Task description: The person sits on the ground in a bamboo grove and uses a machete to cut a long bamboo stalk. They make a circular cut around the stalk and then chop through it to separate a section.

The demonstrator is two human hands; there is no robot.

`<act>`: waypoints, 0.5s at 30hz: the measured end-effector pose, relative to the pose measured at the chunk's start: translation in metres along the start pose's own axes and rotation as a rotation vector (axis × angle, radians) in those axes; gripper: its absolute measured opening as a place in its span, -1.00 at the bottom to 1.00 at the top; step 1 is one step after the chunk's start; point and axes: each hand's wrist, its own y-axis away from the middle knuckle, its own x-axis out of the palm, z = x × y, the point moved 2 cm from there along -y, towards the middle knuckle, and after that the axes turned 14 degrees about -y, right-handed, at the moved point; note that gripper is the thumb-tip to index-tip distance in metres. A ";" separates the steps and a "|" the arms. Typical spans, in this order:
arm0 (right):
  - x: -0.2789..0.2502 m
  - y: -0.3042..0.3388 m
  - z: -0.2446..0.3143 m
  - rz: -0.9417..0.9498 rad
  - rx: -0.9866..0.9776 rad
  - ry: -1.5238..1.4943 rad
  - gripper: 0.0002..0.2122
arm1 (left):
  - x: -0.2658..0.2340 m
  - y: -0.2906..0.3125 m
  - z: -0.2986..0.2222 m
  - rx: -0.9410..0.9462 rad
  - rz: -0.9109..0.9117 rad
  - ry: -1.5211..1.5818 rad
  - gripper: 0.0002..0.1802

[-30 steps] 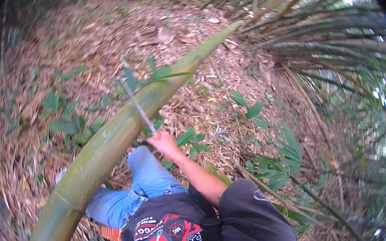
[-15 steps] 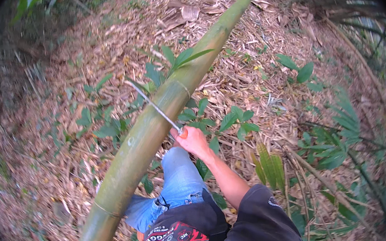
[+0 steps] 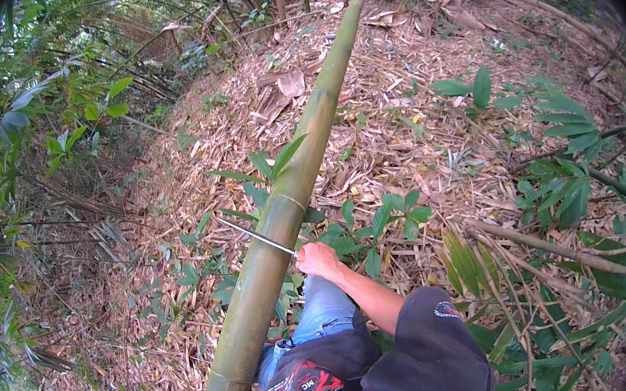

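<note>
A long, thick green bamboo pole [image 3: 261,291] runs from the lower edge up to the far middle, narrowing with distance. Across its upper side lies the thin blade of a hand saw [image 3: 255,234], seen nearly edge-on, its tip reaching past the pole's left side. My right hand [image 3: 318,260] is closed around the saw's orange handle, close against the pole's right side and above my jeans-clad knee. Whether the blade has cut into the bamboo cannot be made out. My left hand is out of view.
Dry bamboo leaves [image 3: 383,134] cover the ground. Small green plants [image 3: 380,223] grow beside the pole, some leaves touching it. Dry branches [image 3: 556,253] and broad-leaved stems lie at the right. Dense greenery [image 3: 63,126] and bamboo stalks stand at the left and back.
My view has turned, so the pole looks more upright and shifted right at its near end. The saw still crosses the pole in my right hand, now at a flatter angle in view.
</note>
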 end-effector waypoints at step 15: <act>-0.013 -0.002 0.018 0.027 -0.175 0.251 -0.76 | 0.044 -0.015 0.056 -0.008 -0.023 -0.022 -0.51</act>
